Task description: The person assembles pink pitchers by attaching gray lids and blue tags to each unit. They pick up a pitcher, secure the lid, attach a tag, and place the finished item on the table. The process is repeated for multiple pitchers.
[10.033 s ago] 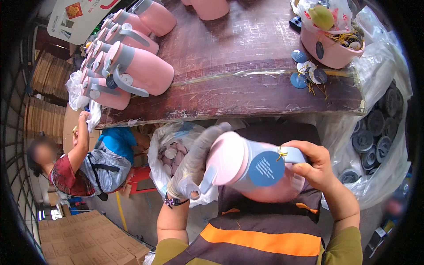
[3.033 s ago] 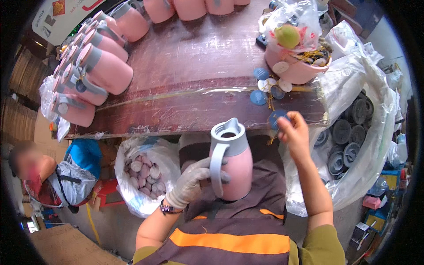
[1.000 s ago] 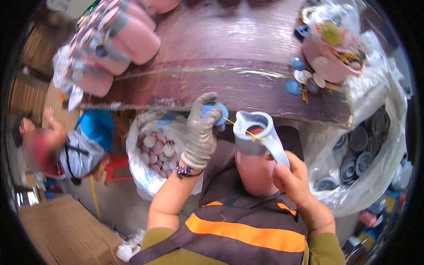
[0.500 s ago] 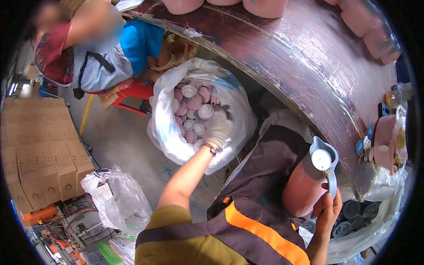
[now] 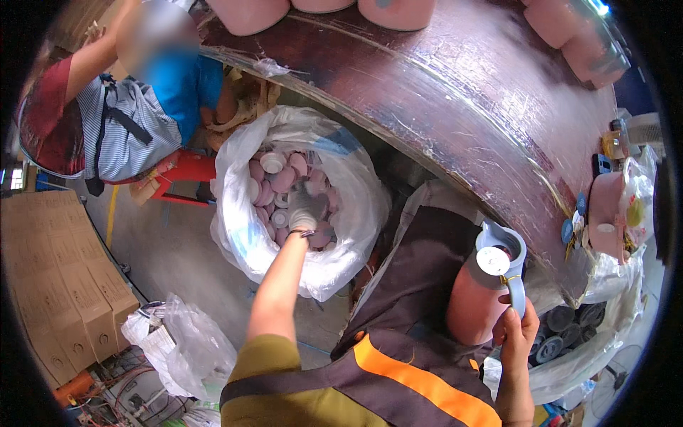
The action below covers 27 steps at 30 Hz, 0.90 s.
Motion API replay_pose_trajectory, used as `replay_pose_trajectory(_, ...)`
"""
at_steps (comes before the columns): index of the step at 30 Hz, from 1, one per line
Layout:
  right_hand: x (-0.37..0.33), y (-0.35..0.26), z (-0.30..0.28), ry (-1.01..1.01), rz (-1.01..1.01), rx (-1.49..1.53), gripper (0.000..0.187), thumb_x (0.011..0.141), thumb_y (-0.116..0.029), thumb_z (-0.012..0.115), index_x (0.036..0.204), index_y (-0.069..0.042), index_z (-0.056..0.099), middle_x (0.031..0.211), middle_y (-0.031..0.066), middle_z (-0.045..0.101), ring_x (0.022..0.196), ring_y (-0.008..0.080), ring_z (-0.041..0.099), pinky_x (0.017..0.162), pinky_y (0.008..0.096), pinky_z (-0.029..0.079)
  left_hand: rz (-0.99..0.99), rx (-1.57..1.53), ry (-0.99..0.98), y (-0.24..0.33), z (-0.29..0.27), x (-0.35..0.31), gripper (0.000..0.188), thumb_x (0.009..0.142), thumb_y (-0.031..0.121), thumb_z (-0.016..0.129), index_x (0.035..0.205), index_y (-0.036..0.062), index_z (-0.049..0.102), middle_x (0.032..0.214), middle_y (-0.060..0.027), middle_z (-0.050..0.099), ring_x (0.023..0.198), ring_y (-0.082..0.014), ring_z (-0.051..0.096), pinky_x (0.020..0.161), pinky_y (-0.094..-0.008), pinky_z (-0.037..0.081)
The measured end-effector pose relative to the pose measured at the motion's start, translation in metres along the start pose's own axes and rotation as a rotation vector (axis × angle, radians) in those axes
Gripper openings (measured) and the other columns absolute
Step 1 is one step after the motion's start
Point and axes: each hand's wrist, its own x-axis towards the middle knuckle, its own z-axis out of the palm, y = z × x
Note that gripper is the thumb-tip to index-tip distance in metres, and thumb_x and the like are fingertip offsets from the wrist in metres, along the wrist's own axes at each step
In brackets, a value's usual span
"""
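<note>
left hand (image 5: 309, 203) in bag (image 5: 345, 260), prob. on lids (image 5: 284, 179)

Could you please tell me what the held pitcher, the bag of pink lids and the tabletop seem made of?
Pitcher: probably plastic or coated metal, unclear which; smooth, pink, satin sheen. Bag: apparently thin plastic film, translucent, crinkled and glossy. Tabletop: perhaps varnished or laminated wood; dark, reflective, scuffed.

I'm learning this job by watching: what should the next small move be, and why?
Probably, the gloved left hand should lift out one pink lid: it is down among the lids in the white bag, while the right hand holds the pink jug by its handle. The jug's mouth carries no lid, just a white tag lying partly across it.
</note>
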Motion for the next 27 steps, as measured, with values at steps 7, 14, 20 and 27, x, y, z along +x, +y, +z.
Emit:
replay_pose_trajectory(7,-0.001,-0.005,0.012,-0.254,-0.273,-0.399,0.029,0.083,-0.022,0.069,0.100,0.001,0.064,0.070,0.0052,0.061,0.061,0.0101,0.057,0.058,0.0252,0.046,0.307,-1.058,-0.637,0.116,-0.117,-0.051,0.051,0.089,0.036,0.064,0.124,0.0005,0.051,0.109,-0.0078,0.062,0.098,-0.0150,0.059,0.088,-0.0277,0.048)
replay_pose_trajectory(14,-0.015,0.000,-0.012,-0.234,-0.613,-0.477,0.030,0.075,-0.018,0.076,0.097,-0.001,0.066,0.075,0.0124,0.066,0.061,0.0240,0.065,0.056,0.0288,0.048,0.579,-0.793,-0.939,0.251,-0.132,-0.114,0.054,0.088,0.033,0.065,0.130,0.0032,0.049,0.122,-0.0085,0.056,0.120,-0.0174,0.049,0.102,-0.0337,0.039)
replay_pose_trajectory(20,-0.026,0.021,-0.028,-0.198,-0.650,-0.516,0.031,0.073,-0.020,0.078,0.096,-0.003,0.067,0.076,0.0125,0.065,0.062,0.0265,0.064,0.057,0.0312,0.049,1.092,-0.169,-0.706,0.299,-0.142,-0.152,0.075,0.069,0.034,0.079,0.130,0.0014,0.048,0.124,-0.0187,0.053,0.120,-0.0311,0.050,0.098,-0.0390,0.042)
replay_pose_trajectory(27,-0.029,0.041,-0.065,0.148,-0.846,-0.099,0.031,0.071,-0.024,0.080,0.088,-0.002,0.065,0.069,0.0065,0.063,0.053,0.0150,0.059,0.047,0.0279,0.044,0.541,-1.236,-0.447,0.326,-0.181,-0.151,0.078,0.076,0.044,0.076,0.133,0.0024,0.043,0.128,-0.0142,0.052,0.113,-0.0219,0.055,0.097,-0.0332,0.046)
